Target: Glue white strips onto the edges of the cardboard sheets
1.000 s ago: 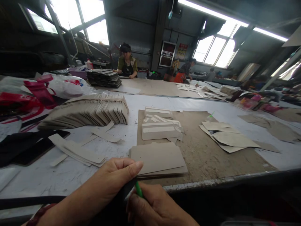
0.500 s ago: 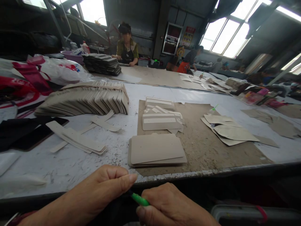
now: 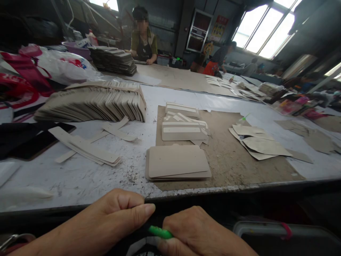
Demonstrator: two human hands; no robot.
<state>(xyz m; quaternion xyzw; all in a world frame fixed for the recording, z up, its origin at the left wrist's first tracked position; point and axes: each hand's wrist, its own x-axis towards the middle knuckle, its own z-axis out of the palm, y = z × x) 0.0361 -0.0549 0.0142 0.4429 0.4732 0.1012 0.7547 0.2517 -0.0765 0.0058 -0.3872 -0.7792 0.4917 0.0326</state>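
Note:
My right hand [image 3: 193, 229] is closed around a slim bright green tool [image 3: 160, 232], gripped just beyond the table's front edge. Only the tool's green part shows between my two hands; its kind cannot be made out. My left hand [image 3: 125, 213] is closed, thumb pressed over curled fingers, and whatever it may pinch is hidden. On the table ahead of both hands lies a short stack of beige card pieces [image 3: 178, 161] with rounded corners. Behind it are smaller card pieces [image 3: 183, 131] with pale strips on them.
Loose curved strips [image 3: 85, 149] and a long row of packed card pieces [image 3: 93, 103] lie on the left. A brown sheet [image 3: 226, 167] covers mid-table, with curved pale pieces [image 3: 259, 142] on its right. A person [image 3: 144, 42] sits across the table; a lidded box [image 3: 266, 227] is low right.
The view has tipped down slightly, so the table appears higher. My right hand and the green tool have shifted a little to the right, away from my left hand.

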